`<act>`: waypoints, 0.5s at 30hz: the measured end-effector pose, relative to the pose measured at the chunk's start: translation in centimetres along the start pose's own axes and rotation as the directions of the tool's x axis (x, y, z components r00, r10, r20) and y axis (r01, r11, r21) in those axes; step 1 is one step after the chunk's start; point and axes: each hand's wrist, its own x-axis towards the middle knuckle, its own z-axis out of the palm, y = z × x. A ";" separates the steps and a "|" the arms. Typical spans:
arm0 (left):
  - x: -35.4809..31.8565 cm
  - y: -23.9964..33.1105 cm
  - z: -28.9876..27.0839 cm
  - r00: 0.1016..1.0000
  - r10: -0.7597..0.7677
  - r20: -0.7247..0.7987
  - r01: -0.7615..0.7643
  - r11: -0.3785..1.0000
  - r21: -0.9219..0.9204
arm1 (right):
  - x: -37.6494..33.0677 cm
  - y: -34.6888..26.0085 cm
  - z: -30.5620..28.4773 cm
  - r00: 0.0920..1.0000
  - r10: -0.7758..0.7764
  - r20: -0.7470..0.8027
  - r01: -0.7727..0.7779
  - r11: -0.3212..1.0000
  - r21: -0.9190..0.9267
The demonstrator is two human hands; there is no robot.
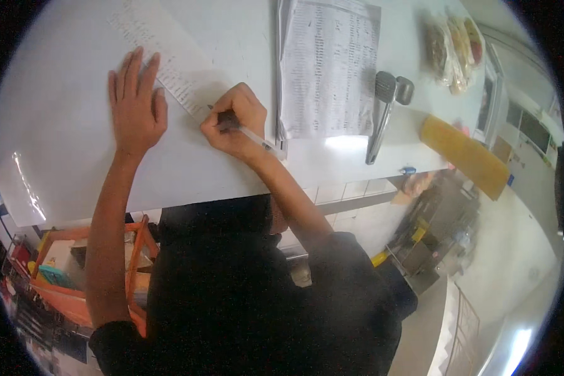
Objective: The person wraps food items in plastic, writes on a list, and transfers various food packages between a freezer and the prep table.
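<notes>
My right hand (238, 119) is closed around a pen (257, 139) with a clear barrel and a dark grip. The pen's tip meets the lower end of a long strip of white paper (188, 62) covered in rows of handwriting. The strip runs slantwise from upper left towards my right hand. Flat and open, my left hand (133, 106) rests with its fingertips at the strip's left edge and its palm on the white tabletop (62, 125).
Right of my hands lie a stack of printed sheets (329, 69) and a two-headed metal utensil (387, 106). Plastic-wrapped packages (454, 53), a yellow slab-like object (464, 156) and a small blue item (408, 170) are farther right. An orange crate (75, 301) stands below the table's left side.
</notes>
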 end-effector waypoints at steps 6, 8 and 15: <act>0.0 -0.1 0.1 1.000 0.005 -0.005 -0.005 1.000 -0.005 | -0.1 -0.1 0.0 1.000 -0.010 0.006 0.009 0.997 0.073; -0.4 -0.5 -0.1 1.000 0.002 0.005 -0.002 1.000 0.022 | 0.4 -0.1 0.2 0.999 -0.033 0.035 0.031 0.999 0.039; 0.4 1.2 0.2 1.000 -0.010 -0.015 0.009 0.999 -0.044 | 0.9 -0.6 -1.2 0.995 -0.009 0.099 0.028 0.981 -0.194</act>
